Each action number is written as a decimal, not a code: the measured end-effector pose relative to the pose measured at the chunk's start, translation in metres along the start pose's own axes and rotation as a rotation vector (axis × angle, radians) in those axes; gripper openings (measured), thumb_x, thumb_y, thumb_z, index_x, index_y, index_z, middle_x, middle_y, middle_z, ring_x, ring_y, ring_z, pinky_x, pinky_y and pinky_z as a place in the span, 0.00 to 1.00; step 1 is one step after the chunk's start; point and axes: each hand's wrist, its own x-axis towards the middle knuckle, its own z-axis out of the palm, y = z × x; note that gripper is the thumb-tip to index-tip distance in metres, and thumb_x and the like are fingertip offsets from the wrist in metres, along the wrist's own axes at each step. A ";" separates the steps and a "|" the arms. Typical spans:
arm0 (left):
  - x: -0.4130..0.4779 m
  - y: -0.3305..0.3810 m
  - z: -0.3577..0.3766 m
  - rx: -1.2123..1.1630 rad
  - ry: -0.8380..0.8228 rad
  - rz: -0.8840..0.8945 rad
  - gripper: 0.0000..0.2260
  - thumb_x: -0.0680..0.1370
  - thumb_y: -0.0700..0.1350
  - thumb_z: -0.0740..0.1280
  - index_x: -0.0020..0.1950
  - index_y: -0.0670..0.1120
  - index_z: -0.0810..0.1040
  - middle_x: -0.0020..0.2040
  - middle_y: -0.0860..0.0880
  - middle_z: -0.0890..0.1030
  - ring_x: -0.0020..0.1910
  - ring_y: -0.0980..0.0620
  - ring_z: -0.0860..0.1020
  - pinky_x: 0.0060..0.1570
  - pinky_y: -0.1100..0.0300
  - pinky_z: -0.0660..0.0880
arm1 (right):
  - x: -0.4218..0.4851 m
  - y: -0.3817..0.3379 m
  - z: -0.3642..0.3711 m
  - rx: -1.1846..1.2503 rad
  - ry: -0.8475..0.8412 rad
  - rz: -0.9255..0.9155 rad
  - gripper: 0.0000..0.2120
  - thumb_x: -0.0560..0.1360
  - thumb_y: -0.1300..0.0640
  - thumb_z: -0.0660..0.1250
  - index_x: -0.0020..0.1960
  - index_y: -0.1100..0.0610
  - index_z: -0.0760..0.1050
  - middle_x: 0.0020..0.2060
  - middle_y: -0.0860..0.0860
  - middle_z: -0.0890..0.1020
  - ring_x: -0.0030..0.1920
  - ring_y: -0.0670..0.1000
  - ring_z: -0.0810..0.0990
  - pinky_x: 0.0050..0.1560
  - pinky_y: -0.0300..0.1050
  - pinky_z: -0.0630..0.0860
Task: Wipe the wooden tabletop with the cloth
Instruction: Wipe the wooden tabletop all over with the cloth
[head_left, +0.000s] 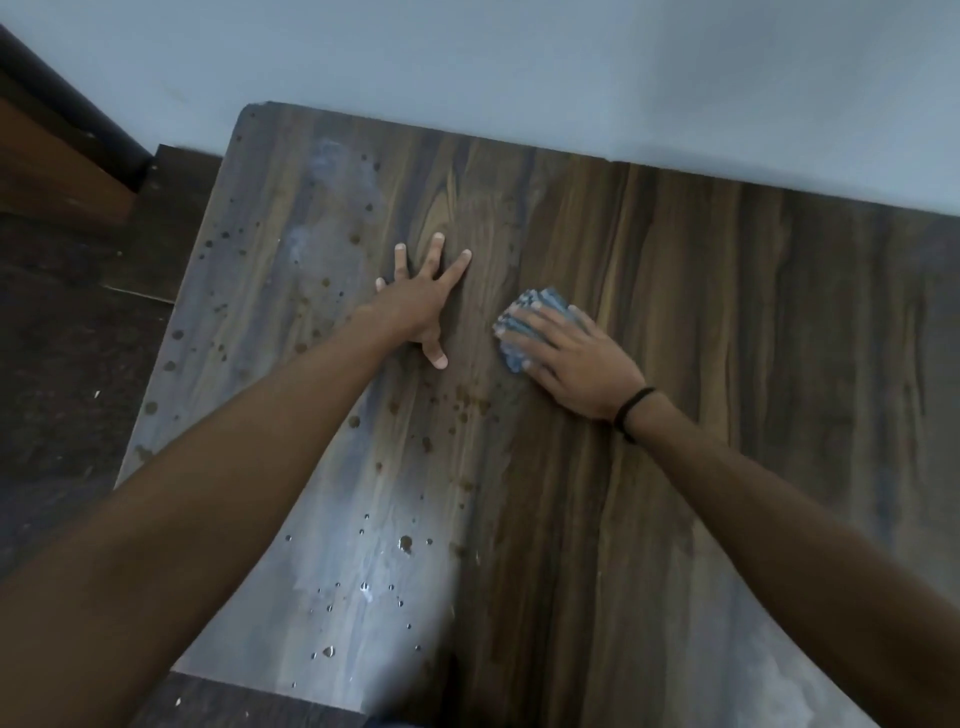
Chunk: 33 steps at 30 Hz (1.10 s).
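A: The hands?
B: The left hand (422, 304) lies flat at mid-frame, fingers spread on the table (727, 374). Just right of it, the right hand (574, 364) presses a blue cloth (543, 300) onto the wood with straight fingers.
A: Around them?
B: Droplets (405, 543) dot the left half. A black band (634, 410) circles the right wrist.

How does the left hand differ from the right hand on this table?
The left hand lies directly on the wooden tabletop, fingers spread wide; the right hand presses a blue cloth, fingers closer together. The right wrist wears a black band; the left wrist has none. Both are palm down.
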 end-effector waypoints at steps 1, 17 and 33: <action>-0.001 0.000 -0.001 -0.004 0.000 -0.001 0.67 0.63 0.49 0.84 0.79 0.58 0.30 0.76 0.50 0.23 0.75 0.32 0.30 0.70 0.26 0.49 | 0.008 0.010 -0.004 -0.001 0.041 0.095 0.24 0.85 0.45 0.49 0.81 0.44 0.57 0.81 0.48 0.59 0.81 0.52 0.55 0.78 0.63 0.55; -0.036 -0.015 0.045 -0.036 0.019 0.058 0.65 0.63 0.51 0.83 0.80 0.59 0.34 0.78 0.51 0.26 0.76 0.32 0.32 0.69 0.24 0.51 | -0.028 -0.098 0.012 0.062 0.020 0.189 0.24 0.85 0.46 0.50 0.81 0.44 0.56 0.82 0.47 0.56 0.81 0.52 0.52 0.79 0.60 0.52; -0.123 -0.036 0.131 -0.098 -0.003 -0.030 0.65 0.63 0.52 0.83 0.80 0.58 0.32 0.76 0.50 0.24 0.76 0.33 0.31 0.71 0.26 0.50 | -0.064 -0.120 0.019 0.160 0.037 0.439 0.25 0.86 0.46 0.50 0.82 0.43 0.53 0.82 0.46 0.55 0.82 0.50 0.48 0.80 0.62 0.50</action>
